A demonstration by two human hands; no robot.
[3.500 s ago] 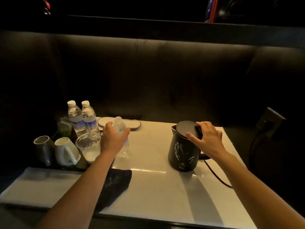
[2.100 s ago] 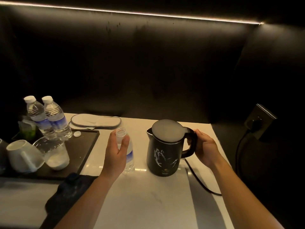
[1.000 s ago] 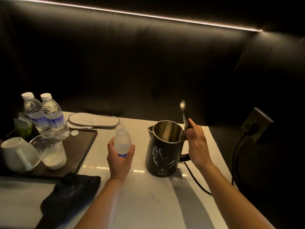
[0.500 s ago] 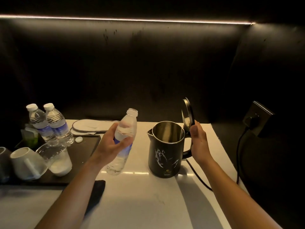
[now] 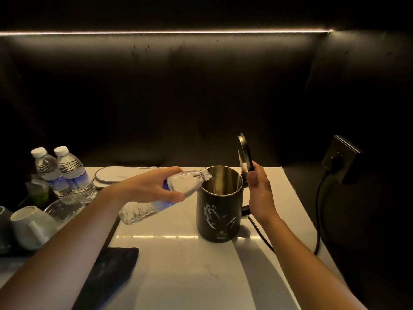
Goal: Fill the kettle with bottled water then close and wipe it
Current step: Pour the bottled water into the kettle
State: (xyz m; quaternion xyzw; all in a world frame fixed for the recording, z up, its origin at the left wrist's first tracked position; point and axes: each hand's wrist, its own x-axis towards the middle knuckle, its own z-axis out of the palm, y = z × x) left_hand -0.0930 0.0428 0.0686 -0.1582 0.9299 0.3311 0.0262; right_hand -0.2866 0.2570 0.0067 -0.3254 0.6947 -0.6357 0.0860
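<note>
My left hand [image 5: 148, 189] has its fingers clamped on the tilted bottle [image 5: 161, 198], mouth over the open kettle [image 5: 220, 211] mid-table; my right hand [image 5: 260, 195] grips its handle, lid [image 5: 244, 154] upright.

You're working in a dim, warm-toned scene lit mainly by a thin light strip [image 5: 165, 32] along the top of the dark wall [image 5: 178, 97]. The white counter [image 5: 190, 276] shows a streak of glare and long arm shadows. Edges bow from the wide lens, and the left-side clutter looks soft.
</note>
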